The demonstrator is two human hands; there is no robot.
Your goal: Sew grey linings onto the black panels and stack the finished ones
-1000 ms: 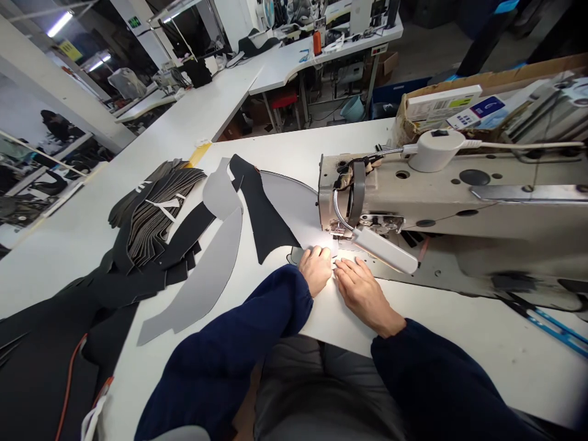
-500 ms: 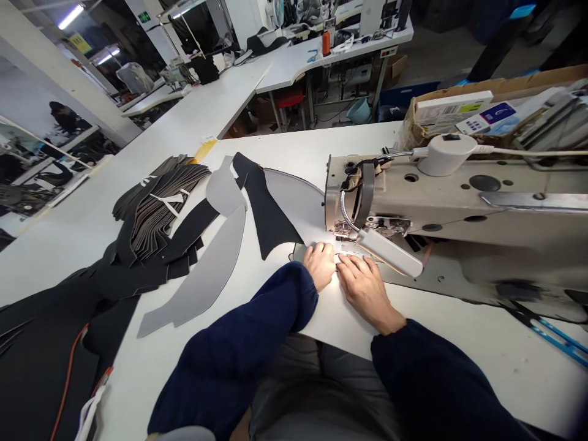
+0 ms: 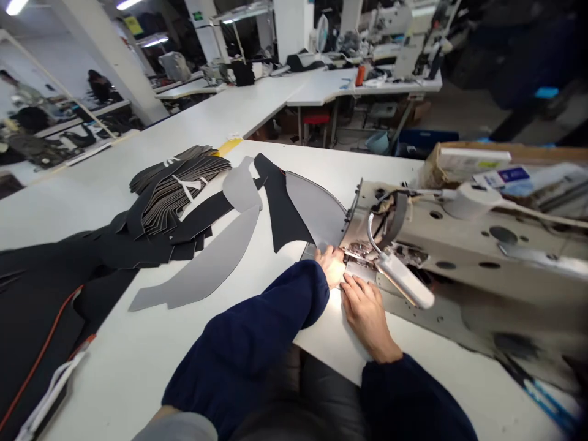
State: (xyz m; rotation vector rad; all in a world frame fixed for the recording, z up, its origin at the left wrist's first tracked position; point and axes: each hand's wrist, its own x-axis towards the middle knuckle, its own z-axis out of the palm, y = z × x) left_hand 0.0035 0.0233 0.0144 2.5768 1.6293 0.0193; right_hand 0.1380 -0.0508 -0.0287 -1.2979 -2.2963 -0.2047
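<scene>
Left hand [image 3: 331,267], grip unclear, and flat right hand [image 3: 366,313] are beside the sewing machine [image 3: 463,242]; work seems begun, unfinished.

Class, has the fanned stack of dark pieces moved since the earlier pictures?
No: the stack still lies beside the yellow strip; only the view shifted.

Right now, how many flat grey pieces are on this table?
3: a long curved piece at left, a smaller piece at its far end, and a broad piece between the black panel and sewing machine. Others may be hidden.
</scene>
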